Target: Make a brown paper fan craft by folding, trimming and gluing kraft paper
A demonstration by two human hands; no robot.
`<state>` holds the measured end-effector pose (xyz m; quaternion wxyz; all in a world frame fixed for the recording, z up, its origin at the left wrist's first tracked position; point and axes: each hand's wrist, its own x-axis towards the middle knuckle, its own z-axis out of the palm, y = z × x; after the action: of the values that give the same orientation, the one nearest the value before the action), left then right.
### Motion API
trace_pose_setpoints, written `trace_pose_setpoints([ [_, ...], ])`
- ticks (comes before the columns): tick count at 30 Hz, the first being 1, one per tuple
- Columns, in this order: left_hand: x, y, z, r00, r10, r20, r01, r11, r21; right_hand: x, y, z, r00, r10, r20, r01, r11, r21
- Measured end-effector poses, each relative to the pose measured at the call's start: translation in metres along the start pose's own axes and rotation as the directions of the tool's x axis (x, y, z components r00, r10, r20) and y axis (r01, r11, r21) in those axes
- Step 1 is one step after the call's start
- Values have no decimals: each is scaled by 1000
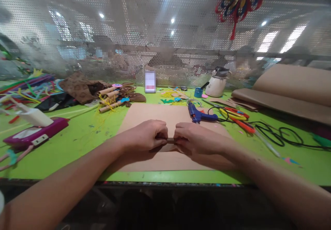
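Both hands are close together above a sheet of brown kraft paper lying on the green table. Between them runs a short, narrow brown strip that looks like folded or rolled paper; its ends are hidden by fingers. My left hand pinches it from the left with curled fingers. From the right, my right hand grips it between thumb and fingers. Just beyond the right hand, a blue glue gun rests on the far right part of the sheet.
Orange-handled scissors and a black cord lie to the right. Large brown paper and a white jug stand behind. Rolled paper tubes, a phone and a magenta power strip are farther left.
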<state>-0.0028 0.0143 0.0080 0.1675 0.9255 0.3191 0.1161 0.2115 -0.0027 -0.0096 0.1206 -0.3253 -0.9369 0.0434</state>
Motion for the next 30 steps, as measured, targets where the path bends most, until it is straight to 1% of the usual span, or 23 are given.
trace_pose_setpoints([
  [4, -3, 0, 0, 1000, -8, -2, 8, 998, 58, -1, -3, -4, 1000, 8, 10, -8, 1000, -11],
  [7, -2, 2, -3, 999, 12, 33, -15, 995, 100, -2, -7, -9, 999, 27, 29, -27, 1000, -6],
  [13, -3, 8, -10, 994, 16, 104, -32, 987, 157, -5, -7, -14, 993, 39, 110, -46, 997, 64],
  [17, -6, 9, -8, 996, 15, 90, -30, 985, 172, -8, -6, -16, 988, 51, 149, -60, 997, 57],
  [22, -8, 6, -7, 994, 59, 91, -78, 974, 212, -13, -10, -26, 980, 54, 193, -63, 997, 37],
  [26, -7, 9, -4, 997, 35, 70, -50, 972, 231, -10, -11, -27, 983, 27, 183, -35, 999, 41],
  [28, -6, 12, -2, 999, 19, 33, -27, 967, 252, -7, -12, -21, 989, 42, 141, -44, 999, 9],
  [30, -2, 14, 2, 1000, 23, 3, -23, 960, 281, -4, -13, -12, 995, 82, 63, -79, 996, -39],
])
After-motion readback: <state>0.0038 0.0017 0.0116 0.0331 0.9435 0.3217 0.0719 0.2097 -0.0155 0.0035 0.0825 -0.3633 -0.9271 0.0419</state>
